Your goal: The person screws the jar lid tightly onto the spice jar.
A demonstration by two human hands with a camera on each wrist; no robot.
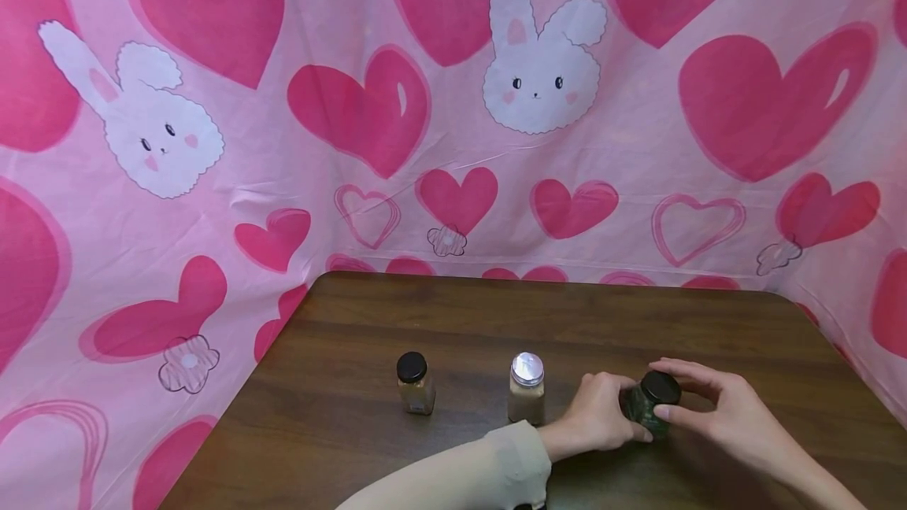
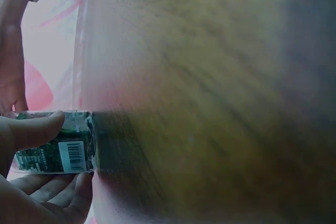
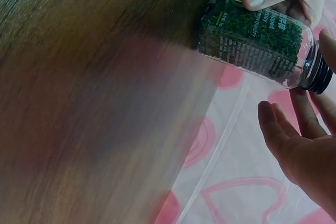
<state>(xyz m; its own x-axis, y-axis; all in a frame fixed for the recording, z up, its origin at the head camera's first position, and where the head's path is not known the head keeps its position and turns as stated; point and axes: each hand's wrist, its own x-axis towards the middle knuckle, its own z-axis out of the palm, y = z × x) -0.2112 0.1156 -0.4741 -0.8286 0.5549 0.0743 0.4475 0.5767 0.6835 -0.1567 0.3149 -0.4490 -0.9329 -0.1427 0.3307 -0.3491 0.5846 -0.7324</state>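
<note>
A clear jar of dried green herb flakes [image 3: 252, 38] stands on the right part of the table. Its bottom is at the tabletop, and a black cap [image 1: 660, 387] tops it. My left hand [image 1: 601, 414] grips the lower body of the jar, thumb on one side and fingers on the other. In the left wrist view a barcode label [image 2: 73, 156] shows below that thumb. My right hand [image 1: 733, 412] pinches the cap between thumb and fingers, its other fingers spread below in the right wrist view.
A jar with a silver cap [image 1: 527, 396] stands just left of my left hand, partly behind my forearm. Farther left is a black-capped jar [image 1: 416, 384] with tan contents. The brown wooden table [image 1: 453, 313] ends at a pink heart-and-bunny curtain [image 1: 453, 124].
</note>
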